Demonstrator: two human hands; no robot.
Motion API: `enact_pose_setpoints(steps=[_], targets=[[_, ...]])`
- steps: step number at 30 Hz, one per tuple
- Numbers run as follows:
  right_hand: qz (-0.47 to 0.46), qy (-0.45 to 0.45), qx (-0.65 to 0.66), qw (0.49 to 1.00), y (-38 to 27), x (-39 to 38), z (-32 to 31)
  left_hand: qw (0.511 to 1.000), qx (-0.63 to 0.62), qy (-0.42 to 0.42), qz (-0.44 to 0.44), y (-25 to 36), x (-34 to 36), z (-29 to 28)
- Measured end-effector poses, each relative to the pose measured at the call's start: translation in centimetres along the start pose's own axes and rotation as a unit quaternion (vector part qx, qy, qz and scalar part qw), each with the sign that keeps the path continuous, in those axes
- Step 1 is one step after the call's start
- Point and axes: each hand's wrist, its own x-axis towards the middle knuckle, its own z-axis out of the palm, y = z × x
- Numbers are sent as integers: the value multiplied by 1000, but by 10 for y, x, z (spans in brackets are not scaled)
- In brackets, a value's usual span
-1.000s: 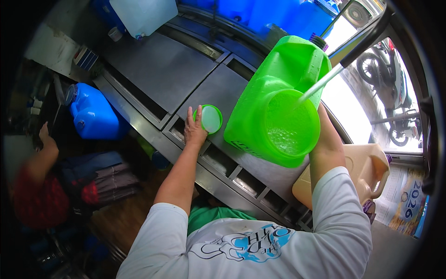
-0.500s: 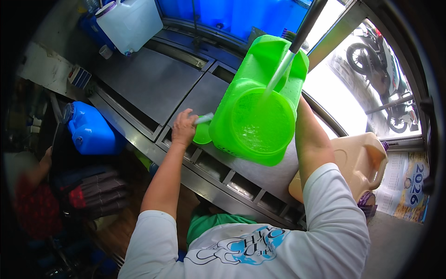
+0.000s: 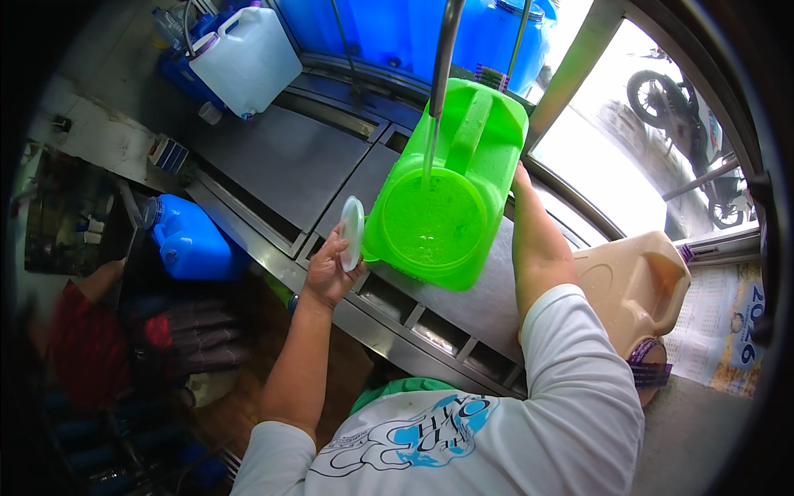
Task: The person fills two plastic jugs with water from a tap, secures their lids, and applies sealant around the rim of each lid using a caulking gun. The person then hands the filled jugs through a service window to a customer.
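A bright green plastic water jug (image 3: 395, 248) with a wide round mouth and moulded handle is in front of me, its mouth turned up toward me. From a metal spout (image 3: 441, 78) above, a thin stream of water runs into the mouth. My right hand (image 3: 519, 178) is at the jug's right side, fingers mostly hidden behind it. In my left hand (image 3: 329, 273) is a translucent white disc (image 3: 352, 233), held up on edge between fingers and thumb. Part of a green round cap (image 3: 371, 248) shows behind the disc, against the jug's left side.
A metal counter (image 3: 277, 165) with slots runs under the jug. A beige jug (image 3: 628, 281) lies at right, a blue jug (image 3: 194, 240) at left, and a white jug (image 3: 248, 62) farther back. Blue drums (image 3: 397, 33) line the back. A person in red (image 3: 91, 347) is at lower left.
My left hand has turned and lifted the disc, so its round face now shows. The jug sits less tilted, and the water stream falls nearly straight. My view has shifted a little.
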Motion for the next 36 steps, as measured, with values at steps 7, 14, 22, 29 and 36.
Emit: enact_pose_setpoints(steps=[7,14,22,29,36], targets=[[47,-23,21,998,-41,-43,-20,986,140,90,7,-6,5,10],[41,-20,20,999,-70,-73,-44,928,346,138,6,-5,5,10],[40,23,55,997,-77,-67,-47,896,440,21,52,7,0,4],[38,12,52,998,-86,-68,-53,976,193,15,101,15,-22,32],[59,6,26,998,-74,-64,-47,994,10,18,112,16,-65,19]])
